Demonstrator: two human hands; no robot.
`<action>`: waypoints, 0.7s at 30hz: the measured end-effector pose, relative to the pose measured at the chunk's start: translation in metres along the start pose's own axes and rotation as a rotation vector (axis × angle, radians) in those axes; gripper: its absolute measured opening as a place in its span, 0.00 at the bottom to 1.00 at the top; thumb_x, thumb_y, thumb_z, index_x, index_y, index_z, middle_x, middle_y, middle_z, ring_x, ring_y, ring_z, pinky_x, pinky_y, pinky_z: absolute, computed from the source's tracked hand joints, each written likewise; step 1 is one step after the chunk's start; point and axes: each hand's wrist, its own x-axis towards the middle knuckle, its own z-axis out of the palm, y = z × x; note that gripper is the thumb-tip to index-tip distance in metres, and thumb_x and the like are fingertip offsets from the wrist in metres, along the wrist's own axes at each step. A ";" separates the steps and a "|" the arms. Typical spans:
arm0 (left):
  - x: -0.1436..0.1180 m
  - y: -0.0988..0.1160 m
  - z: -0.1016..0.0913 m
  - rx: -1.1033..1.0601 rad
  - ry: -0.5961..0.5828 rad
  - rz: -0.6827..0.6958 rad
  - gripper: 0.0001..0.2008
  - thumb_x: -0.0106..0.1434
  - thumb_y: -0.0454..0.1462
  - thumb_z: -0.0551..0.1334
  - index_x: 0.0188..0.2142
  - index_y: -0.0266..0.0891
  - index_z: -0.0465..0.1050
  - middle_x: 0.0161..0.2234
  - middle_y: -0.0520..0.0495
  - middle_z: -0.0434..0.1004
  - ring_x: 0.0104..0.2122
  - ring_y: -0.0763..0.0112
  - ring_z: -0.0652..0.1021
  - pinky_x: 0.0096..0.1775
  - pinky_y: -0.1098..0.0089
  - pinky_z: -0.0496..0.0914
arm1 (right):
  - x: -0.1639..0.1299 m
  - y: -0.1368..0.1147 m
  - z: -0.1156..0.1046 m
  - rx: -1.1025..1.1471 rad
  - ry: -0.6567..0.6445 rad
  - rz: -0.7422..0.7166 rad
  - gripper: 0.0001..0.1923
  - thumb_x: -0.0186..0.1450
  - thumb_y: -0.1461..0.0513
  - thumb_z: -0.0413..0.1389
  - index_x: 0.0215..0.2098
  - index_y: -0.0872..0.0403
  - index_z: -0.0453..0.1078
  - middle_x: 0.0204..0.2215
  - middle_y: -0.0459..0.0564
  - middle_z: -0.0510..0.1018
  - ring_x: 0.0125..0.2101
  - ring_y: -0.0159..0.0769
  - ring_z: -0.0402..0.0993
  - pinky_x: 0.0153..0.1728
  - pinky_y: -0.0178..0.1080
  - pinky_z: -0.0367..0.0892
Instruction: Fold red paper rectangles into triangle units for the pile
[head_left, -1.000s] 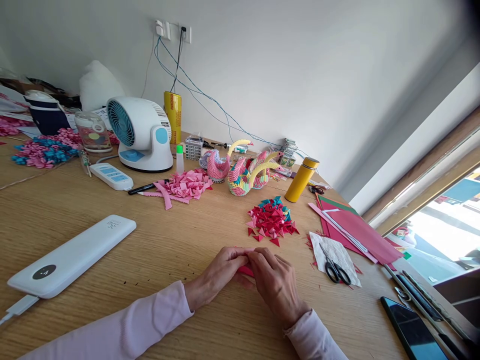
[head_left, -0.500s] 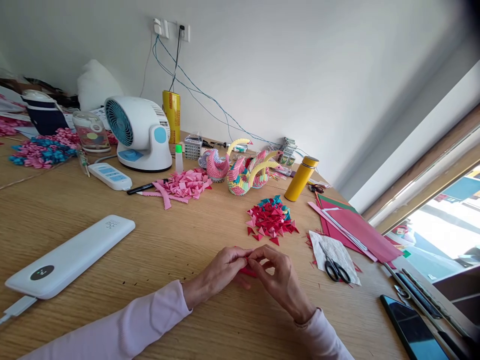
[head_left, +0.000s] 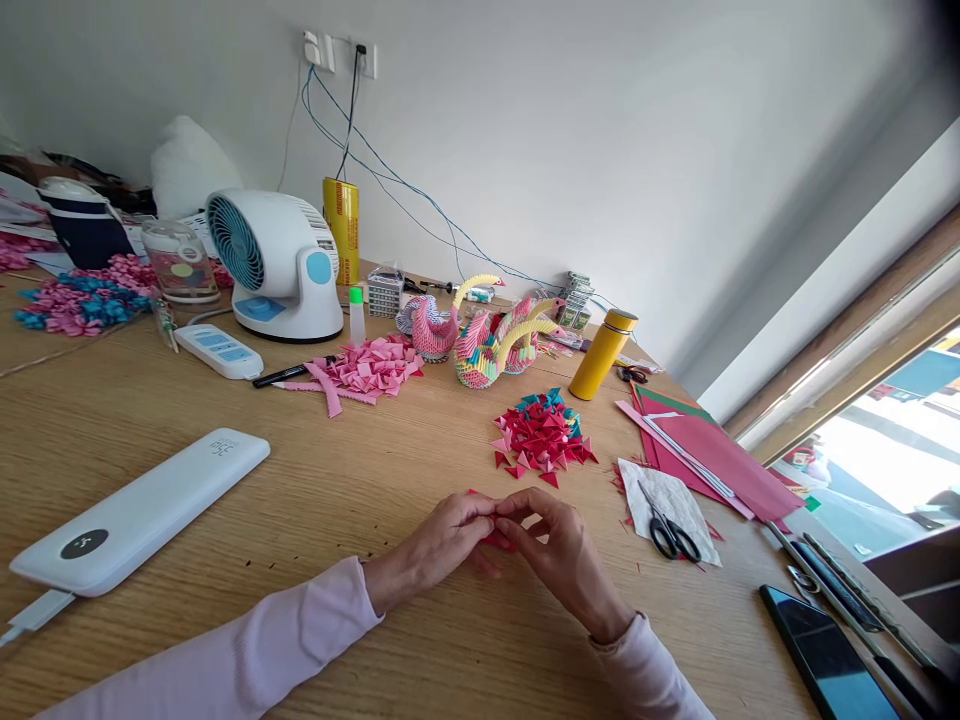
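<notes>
Both hands meet low over the wooden table (head_left: pixel 315 500), just in front of the person. The left hand (head_left: pixel 442 545) and the right hand (head_left: pixel 559 560) are each closed in a pinch on one small red paper piece (head_left: pixel 496 540), which lies between their fingertips, just above or touching the table surface; which of the two cannot be determined. Most of the piece is hidden by the fingers; the exposed edge runs roughly left to right, so its long axis appears to span from one hand to the other, with neither hand clearly nearer. A pile of folded red and teal paper triangles (head_left: pixel 544 435) sits beyond the hands, slightly to the right, near but apart. Black-handled scissors (head_left: pixel 664 530) rest on a white scrap to the right of the right hand. A white power bank (head_left: pixel 139 510) lies well apart to the left.
</notes>
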 end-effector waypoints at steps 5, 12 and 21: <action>-0.001 0.003 0.004 0.002 0.023 -0.026 0.14 0.55 0.37 0.54 0.35 0.33 0.75 0.36 0.43 0.73 0.35 0.64 0.75 0.30 0.68 0.74 | -0.005 -0.002 0.004 -0.223 0.048 -0.134 0.05 0.62 0.67 0.54 0.35 0.53 0.69 0.29 0.46 0.76 0.30 0.33 0.72 0.30 0.32 0.65; 0.001 -0.001 -0.002 0.028 -0.046 0.001 0.14 0.59 0.43 0.57 0.33 0.34 0.74 0.30 0.48 0.72 0.34 0.65 0.75 0.28 0.72 0.73 | -0.009 -0.008 0.006 -0.527 0.048 -0.248 0.04 0.66 0.66 0.49 0.36 0.53 0.65 0.30 0.48 0.74 0.29 0.34 0.69 0.29 0.34 0.59; 0.005 0.005 -0.017 0.159 -0.084 -0.035 0.22 0.57 0.50 0.60 0.37 0.33 0.77 0.36 0.43 0.77 0.37 0.60 0.77 0.29 0.71 0.73 | -0.005 -0.005 -0.001 -0.450 0.014 -0.260 0.03 0.67 0.63 0.49 0.39 0.52 0.63 0.30 0.47 0.74 0.30 0.33 0.70 0.32 0.33 0.61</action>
